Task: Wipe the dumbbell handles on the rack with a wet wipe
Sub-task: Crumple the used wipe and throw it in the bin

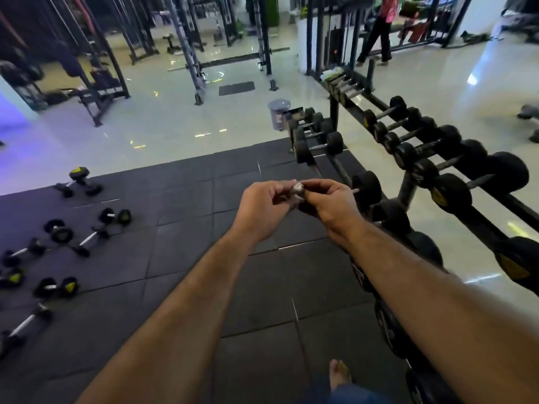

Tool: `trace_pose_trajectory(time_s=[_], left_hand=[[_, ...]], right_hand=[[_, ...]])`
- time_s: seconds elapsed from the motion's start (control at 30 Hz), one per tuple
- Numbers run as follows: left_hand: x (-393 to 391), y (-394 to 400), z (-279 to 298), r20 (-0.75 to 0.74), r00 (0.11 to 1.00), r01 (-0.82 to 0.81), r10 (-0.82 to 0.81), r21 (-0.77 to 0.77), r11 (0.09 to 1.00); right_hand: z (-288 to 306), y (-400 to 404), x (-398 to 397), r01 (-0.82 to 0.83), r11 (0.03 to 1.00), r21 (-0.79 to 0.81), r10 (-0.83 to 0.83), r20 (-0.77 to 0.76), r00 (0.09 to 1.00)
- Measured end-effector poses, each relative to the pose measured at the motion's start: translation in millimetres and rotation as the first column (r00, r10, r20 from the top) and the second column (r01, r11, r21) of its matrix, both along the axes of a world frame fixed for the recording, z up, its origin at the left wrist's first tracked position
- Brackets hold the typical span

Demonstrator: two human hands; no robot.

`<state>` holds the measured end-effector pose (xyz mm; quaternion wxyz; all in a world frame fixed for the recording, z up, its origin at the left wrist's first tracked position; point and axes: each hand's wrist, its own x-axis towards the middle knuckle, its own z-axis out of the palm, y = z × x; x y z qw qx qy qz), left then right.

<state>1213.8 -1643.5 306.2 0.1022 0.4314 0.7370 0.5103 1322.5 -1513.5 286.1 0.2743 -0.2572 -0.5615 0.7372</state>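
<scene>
Both my arms reach forward over the black rubber mat. My left hand (262, 204) and my right hand (328, 201) meet in the middle and together pinch a small crumpled white wet wipe (298, 188) between their fingertips. The dumbbell rack (478, 176) runs along the right side, with several black dumbbells on its upper and lower tiers. Their metal handles (479, 179) lie to the right of my hands, apart from them. The wipe touches no dumbbell.
Several loose dumbbells (87, 237) lie scattered on the mat at the left. A small grey pedal bin (279, 113) stands beyond the mat beside the rack's far end. Gym machines fill the background, and a person (377, 30) walks at the far right. My bare foot (339, 374) shows at the bottom.
</scene>
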Motion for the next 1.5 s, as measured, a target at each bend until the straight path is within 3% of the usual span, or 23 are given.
trace_pose_trajectory(time_s=[0.1, 0.23, 0.33, 0.53, 0.67, 0.97, 1.2, 1.5], left_hand=[[-44.4, 31.7, -5.5, -0.259, 0.964, -0.073, 0.058, -0.052, 0.996], [-115.2, 87.6, -14.8, -0.31, 0.947, -0.129, 0.088, -0.113, 0.985], [-175.1, 130.3, -19.9, -0.329, 0.935, -0.187, 0.132, -0.144, 0.972], [-300.0, 214.6, -24.5, -0.231, 0.94, -0.279, 0.251, -0.096, 0.956], [-375.9, 263.5, -44.4, -0.057, 0.95, -0.31, 0.307, -0.074, 0.948], [-602.8, 385.1, -88.7, 0.158, 0.914, -0.372, 0.374, -0.042, 0.927], [-777.3, 495.4, -82.5, 0.136, 0.952, -0.256, 0.273, -0.131, 0.958], [-987.1, 662.1, -100.7, 0.126, 0.973, -0.159, 0.193, -0.244, 0.957]], right_hand=[[-13.7, 32.6, -42.9, -0.059, 0.996, -0.062, 0.059, 0.004, 0.998], [-33.6, 92.5, -111.8, -0.132, 0.98, -0.15, 0.13, -0.024, 0.991], [-36.8, 141.6, -170.9, -0.201, 0.976, -0.084, 0.203, 0.015, 0.979], [-29.9, 236.0, -302.9, -0.255, 0.959, 0.125, 0.232, 0.176, 0.957], [-43.9, 287.4, -394.0, -0.214, 0.959, 0.186, 0.172, 0.216, 0.961], [-91.2, 419.5, -612.5, -0.216, 0.89, 0.401, 0.052, 0.382, 0.923], [-72.2, 524.8, -755.7, -0.457, 0.661, 0.595, -0.012, 0.617, 0.786], [-118.4, 690.2, -955.2, -0.437, 0.64, 0.632, -0.116, 0.642, 0.758]])
